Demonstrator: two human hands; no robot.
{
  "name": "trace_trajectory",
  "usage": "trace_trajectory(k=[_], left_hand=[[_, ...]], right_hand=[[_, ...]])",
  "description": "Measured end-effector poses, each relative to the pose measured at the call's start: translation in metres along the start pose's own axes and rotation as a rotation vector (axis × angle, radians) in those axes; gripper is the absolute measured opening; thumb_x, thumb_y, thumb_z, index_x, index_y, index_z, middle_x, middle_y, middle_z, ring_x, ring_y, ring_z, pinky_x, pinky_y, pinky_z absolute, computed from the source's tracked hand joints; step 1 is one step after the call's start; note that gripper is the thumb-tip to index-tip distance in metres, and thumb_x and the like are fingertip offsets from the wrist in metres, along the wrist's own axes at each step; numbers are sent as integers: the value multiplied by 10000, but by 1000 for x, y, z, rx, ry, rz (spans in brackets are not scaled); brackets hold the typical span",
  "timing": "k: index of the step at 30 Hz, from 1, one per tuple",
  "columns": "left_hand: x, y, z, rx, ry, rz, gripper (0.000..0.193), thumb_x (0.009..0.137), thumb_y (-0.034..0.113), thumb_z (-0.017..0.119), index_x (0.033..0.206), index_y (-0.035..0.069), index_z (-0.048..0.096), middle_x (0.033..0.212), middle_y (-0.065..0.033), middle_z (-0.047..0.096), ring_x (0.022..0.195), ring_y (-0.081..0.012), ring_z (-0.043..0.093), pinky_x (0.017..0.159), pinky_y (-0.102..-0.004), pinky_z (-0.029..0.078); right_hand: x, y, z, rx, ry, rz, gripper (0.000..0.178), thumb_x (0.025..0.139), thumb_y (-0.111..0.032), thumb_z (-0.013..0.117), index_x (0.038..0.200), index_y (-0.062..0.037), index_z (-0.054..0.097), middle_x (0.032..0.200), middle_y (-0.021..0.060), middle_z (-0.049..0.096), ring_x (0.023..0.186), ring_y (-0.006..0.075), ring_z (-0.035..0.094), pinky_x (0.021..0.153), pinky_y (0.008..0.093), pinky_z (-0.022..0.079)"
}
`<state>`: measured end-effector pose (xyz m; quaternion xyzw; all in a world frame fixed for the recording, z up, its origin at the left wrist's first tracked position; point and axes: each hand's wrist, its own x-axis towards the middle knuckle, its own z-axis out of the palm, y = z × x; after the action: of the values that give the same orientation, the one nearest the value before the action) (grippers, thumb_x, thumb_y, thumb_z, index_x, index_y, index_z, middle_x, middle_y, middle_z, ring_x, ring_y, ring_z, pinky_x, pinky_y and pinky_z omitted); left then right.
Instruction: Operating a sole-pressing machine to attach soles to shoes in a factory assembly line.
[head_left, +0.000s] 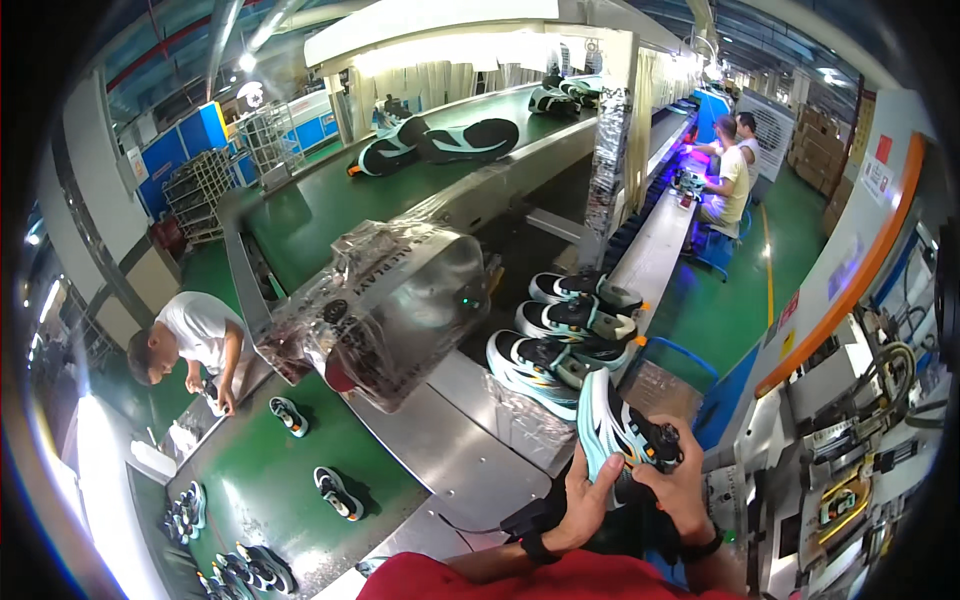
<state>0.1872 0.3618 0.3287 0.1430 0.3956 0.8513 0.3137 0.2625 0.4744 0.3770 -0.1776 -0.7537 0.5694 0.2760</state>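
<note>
Both of my hands hold one sneaker (606, 420) with a black upper and a pale teal and white sole, tilted with its sole side toward the left. My left hand (585, 500) grips it low on the sole side, thumb pressed against it. My right hand (678, 482) closes round the other end, by a dark knobbly part (665, 445) that I cannot make out clearly. Just beyond, several similar sneakers (530, 365) stand close together on the metal ledge. The held shoe's far end reaches close to them; whether it touches, I cannot tell.
Left of me, a green conveyor belt (390, 470) carries scattered sneakers, and a person (200, 340) bends over it holding a shoe. A plastic-wrapped machine (400, 300) stands ahead. More shoes lie on the upper belt (300, 225). Machinery (850, 450) stands close on my right; co-workers (735, 165) sit farther off.
</note>
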Motion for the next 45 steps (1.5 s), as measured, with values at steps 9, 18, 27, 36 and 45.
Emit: trace_trajectory(k=[9,18,27,36,45], left_hand=[[-11,-18,32,108,-156,-14,673,936,142,587,1477,-17,219,1336,-96,460,1187,-143,443,1004,-283,369],[-38,-80,84,181,-419,-223,628,950,145,572,1467,-10,251,1308,-85,490,1163,-133,463,999,-279,374],[-62,-210,227,498,-1132,-371,575,1008,304,446,1434,-56,302,1374,-171,478,1273,-222,444,1057,-326,339],[-115,-491,422,825,-1336,-132,583,829,419,679,1066,-94,533,1013,-268,619,942,-329,627,788,-397,475],[-167,-646,501,1243,-1298,102,604,752,237,692,1201,-71,431,1136,-302,560,1038,-440,580,891,-475,479]], right_hand=[[-32,-2,-44,204,73,-2,690,680,-134,815,1259,5,467,1142,80,582,1039,146,569,908,277,448],[-111,6,-117,71,330,53,639,685,-52,733,1261,19,467,1200,114,571,1079,173,563,944,298,435],[-285,48,-253,76,1120,68,533,673,-13,701,1189,-14,566,1098,45,615,1009,136,561,923,267,431],[-458,12,-322,-83,1885,142,500,719,-69,653,1203,10,553,1046,47,596,934,125,559,844,263,452],[-490,2,-319,-368,2202,463,514,715,-86,614,1210,37,552,1080,69,594,961,159,557,870,283,449]])
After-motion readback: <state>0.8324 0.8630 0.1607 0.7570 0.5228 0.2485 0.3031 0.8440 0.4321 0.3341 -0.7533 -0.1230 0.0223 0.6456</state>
